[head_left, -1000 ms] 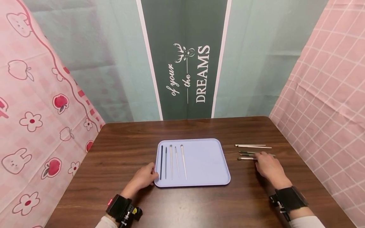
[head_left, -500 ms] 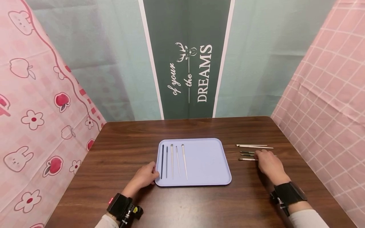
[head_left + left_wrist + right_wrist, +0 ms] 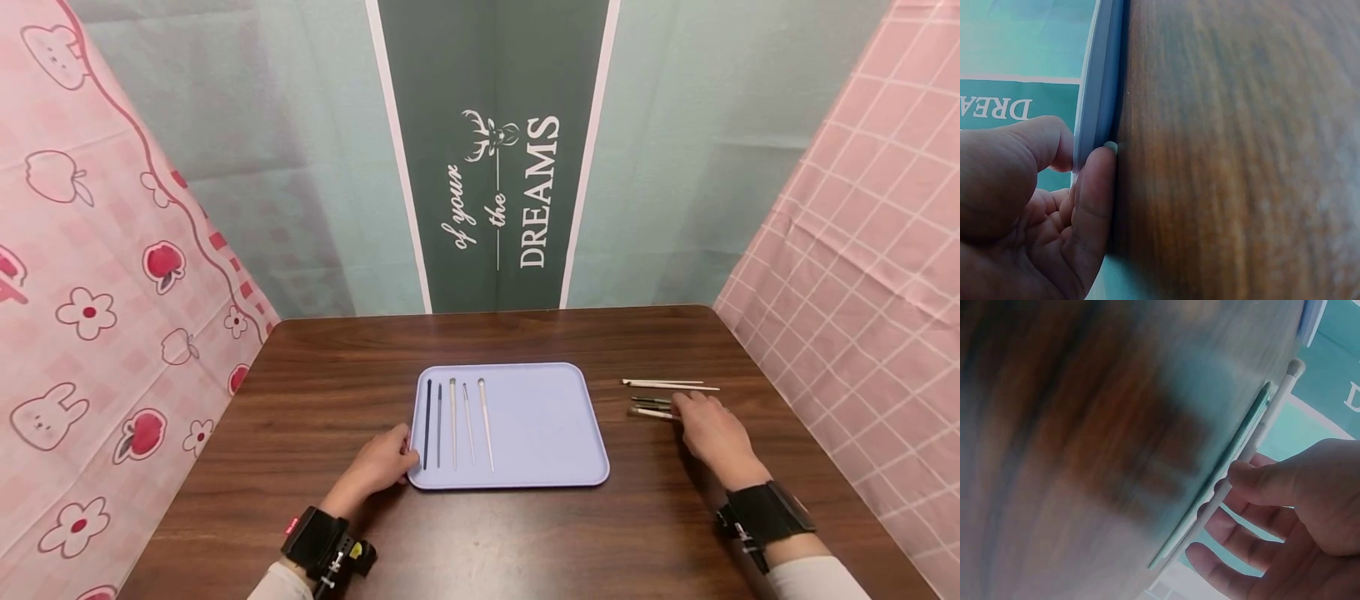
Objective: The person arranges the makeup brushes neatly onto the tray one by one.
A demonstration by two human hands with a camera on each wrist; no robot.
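My left hand (image 3: pixel 378 461) grips the left rim of a lavender tray (image 3: pixel 543 429), thumb on top and a finger underneath in the left wrist view. Several slim makeup brushes lie in a row on the tray's left half, among them a black brush (image 3: pixel 427 425) and a pale-handled brush (image 3: pixel 486 425). Right of the tray, my right hand (image 3: pixel 712 432) pinches a white-handled makeup brush (image 3: pixel 1275 406) between thumb and fingers. Close beside that brush lies a dark green brush (image 3: pixel 1244 428). The handle ends are partly hidden by the hand in the head view.
Two pale brushes (image 3: pixel 671 385) lie on the wooden table (image 3: pixel 480 542) behind my right hand. Curtains hang around the table: a green and teal cloth (image 3: pixel 495 167) at the back, pink cloths at the sides.
The white-handled brush's tip has shifted slightly away from me, closer to the green brushes, as my right hand pinches it. The left hand keeps its grip on the tray.
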